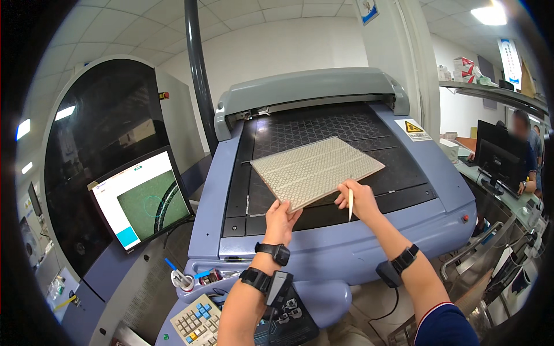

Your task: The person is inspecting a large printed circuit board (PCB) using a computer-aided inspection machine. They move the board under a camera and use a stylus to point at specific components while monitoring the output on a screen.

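A flat beige rectangular panel [317, 167] with rows of small repeated cells is held tilted above the machine's dark bed [277, 130]. My left hand [280, 222] is closed on its near left corner, thumb on top. At the panel's near right edge is my right hand [359, 199], fingers closed around a slim, pale pointed stick [350, 206] whose tip points down. Its fingertips are close to the panel edge; whether they also grip the panel I cannot tell.
A grey gantry [311, 83] spans the back of the bed. To the left stands a monitor [144, 199] showing a magnified green surface. A keyboard [196, 323] and a pen cup [182, 281] sit at the front left. At far right, a person [522, 153] is beside another monitor [499, 153].
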`<state>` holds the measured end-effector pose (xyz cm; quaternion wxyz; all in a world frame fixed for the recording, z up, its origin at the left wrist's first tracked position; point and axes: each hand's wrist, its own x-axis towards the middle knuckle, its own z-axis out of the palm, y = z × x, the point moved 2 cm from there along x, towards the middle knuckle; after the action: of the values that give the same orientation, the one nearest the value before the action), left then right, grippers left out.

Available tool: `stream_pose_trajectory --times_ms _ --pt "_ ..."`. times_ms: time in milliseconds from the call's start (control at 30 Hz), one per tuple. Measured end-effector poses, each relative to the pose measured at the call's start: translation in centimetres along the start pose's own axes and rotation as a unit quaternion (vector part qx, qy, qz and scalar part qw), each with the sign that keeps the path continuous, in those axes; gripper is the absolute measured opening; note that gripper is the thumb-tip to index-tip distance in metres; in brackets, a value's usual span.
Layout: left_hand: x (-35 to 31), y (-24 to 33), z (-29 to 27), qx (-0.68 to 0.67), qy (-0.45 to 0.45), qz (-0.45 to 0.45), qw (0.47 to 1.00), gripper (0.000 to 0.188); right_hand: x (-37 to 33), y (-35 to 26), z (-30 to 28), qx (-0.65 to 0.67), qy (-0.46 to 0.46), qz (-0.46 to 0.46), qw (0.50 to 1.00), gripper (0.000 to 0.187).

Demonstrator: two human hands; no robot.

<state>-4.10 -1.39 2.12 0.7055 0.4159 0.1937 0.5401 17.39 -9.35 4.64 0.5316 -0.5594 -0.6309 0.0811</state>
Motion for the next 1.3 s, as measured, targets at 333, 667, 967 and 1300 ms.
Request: stream_pose_trajectory --times_ms 333,667,967,1300 --pt "1.4 2.4 -3.5 0.021 -0.019 -0.018 0.999 0.041 5.3 3.5 1.5 -0.346 0.000 -0.357 0.868 0.030" --pt "-16.6 11.8 -8.5 0.529 0.011 0.278 0.802 0.073 9.5 5.2 8.9 -0.500 -0.021 -0.136 0.855 0.028" --pt "-37.7 13.2 -26.7 0.767 0.301 0.216 0.524 0.061 7.5 7.1 10.8 -0.386 0.039 -0.197 0.900 0.022" --pt "-38.6 11.7 -24.1 0.820 0.309 0.113 0.468 0.048 3.8 3.5 10.5 -0.338 -0.055 -0.151 0.927 0.017"
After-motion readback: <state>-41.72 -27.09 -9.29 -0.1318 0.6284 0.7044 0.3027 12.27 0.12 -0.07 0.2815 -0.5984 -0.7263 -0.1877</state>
